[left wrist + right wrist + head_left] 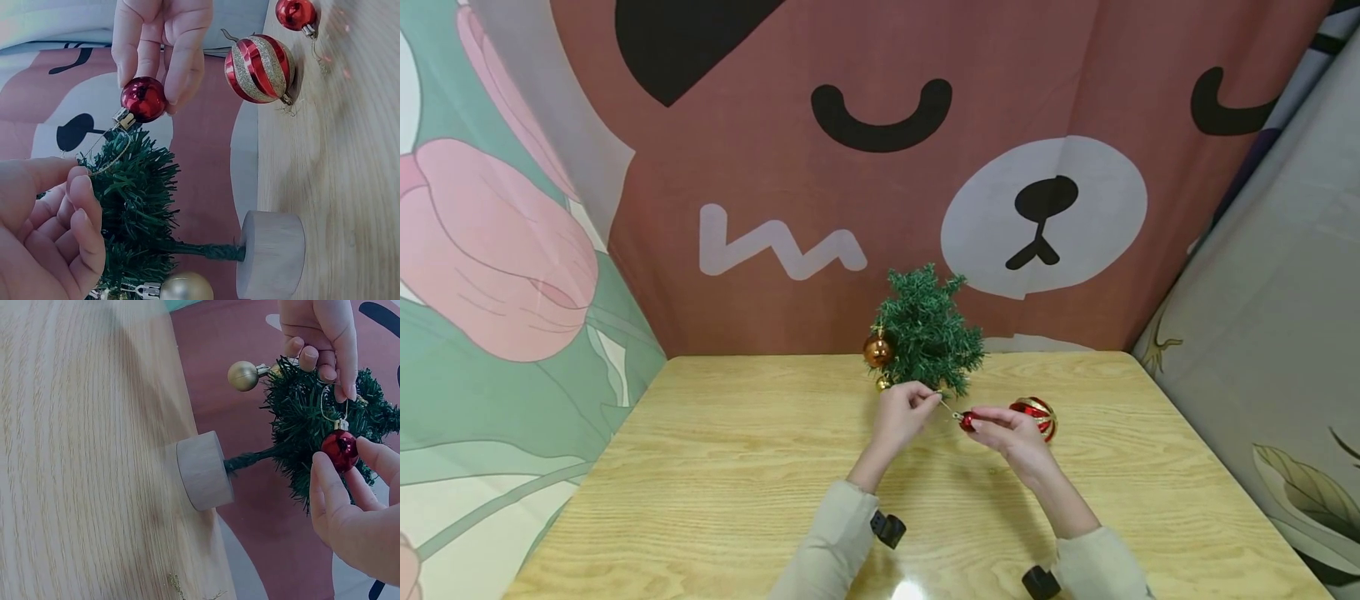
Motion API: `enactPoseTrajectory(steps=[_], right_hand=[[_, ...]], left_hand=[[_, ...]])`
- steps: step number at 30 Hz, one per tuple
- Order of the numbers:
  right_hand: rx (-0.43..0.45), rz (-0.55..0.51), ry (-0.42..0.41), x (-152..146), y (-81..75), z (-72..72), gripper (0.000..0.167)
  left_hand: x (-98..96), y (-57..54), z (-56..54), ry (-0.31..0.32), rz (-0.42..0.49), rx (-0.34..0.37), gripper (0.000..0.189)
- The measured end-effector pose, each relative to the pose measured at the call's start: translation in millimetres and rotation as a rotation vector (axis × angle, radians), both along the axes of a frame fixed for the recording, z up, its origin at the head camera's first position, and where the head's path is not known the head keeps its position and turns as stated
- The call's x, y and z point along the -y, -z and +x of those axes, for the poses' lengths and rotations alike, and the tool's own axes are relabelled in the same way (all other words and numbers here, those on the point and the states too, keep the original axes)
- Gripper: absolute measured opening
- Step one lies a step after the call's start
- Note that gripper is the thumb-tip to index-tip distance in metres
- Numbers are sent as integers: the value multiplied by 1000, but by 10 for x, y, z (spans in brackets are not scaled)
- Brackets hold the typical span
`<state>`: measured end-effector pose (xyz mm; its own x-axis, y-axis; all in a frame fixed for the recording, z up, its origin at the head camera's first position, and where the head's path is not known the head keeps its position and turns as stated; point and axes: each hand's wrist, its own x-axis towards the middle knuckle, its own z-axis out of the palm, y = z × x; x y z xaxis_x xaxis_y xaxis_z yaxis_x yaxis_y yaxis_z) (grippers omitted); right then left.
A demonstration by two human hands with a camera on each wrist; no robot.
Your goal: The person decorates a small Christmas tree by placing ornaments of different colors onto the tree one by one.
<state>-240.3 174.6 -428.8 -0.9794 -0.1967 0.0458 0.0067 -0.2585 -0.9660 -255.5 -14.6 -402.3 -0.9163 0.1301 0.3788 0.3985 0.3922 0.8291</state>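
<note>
A small shiny red Christmas ball (144, 99) with a gold cap is held between the fingertips and thumb of my right hand (1017, 437). From its cap runs a thin gold loop (323, 403). My left hand (904, 417) pinches the far end of that loop between thumb and index finger, so it stretches between both hands. Just behind the hands stands a small green artificial Christmas tree (927, 329) on a round wooden base (272, 255). An orange-brown ball (878, 350) hangs on its left side, with a gold ball (243, 375) lower down.
A larger red ball with gold glitter stripes (1036, 418) lies on the wooden table (737, 467) right of the tree. Near it in the left wrist view is another small red ball (295, 14). Printed curtains (760, 167) hang behind and along both sides.
</note>
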Motion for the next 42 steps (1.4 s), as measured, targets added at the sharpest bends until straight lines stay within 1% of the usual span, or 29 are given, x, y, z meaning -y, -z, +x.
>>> enactPoseTrajectory(steps=[5, 11, 17, 22, 23, 27, 30, 33, 36, 38, 42], right_hand=[[9, -72, 15, 10, -2, -1, 19], [20, -135, 31, 51, -12, -2, 20], [23, -164, 33, 61, -6, -4, 24], [40, -167, 53, 80, -3, -17, 22], [46, -168, 59, 87, -1, -23, 21], [64, -159, 73, 116, 6, -52, 18], [76, -154, 81, 135, 18, -70, 19], [82, -153, 92, 150, 40, -81, 22], [77, -147, 92, 158, 72, -84, 22], [80, -139, 95, 161, 103, -87, 21], [109, -115, 108, 174, 149, -90, 15]], left_hand=[[-5, -16, -9, -25, -19, 4, 12], [-34, -20, -19, -77, -97, -33, 14], [-74, -20, -28, -147, -181, -111, 15], [-91, -20, -42, -180, -168, -171, 13], [-95, -18, -43, -187, -168, -194, 12], [-107, -15, -50, -210, -176, -220, 12], [-115, 2, -64, -240, -239, -227, 11], [-122, 29, -78, -284, -328, -259, 11], [-127, 45, -84, -322, -394, -274, 11], [-127, 49, -85, -331, -426, -265, 11], [-121, 56, -86, -320, -466, -241, 13]])
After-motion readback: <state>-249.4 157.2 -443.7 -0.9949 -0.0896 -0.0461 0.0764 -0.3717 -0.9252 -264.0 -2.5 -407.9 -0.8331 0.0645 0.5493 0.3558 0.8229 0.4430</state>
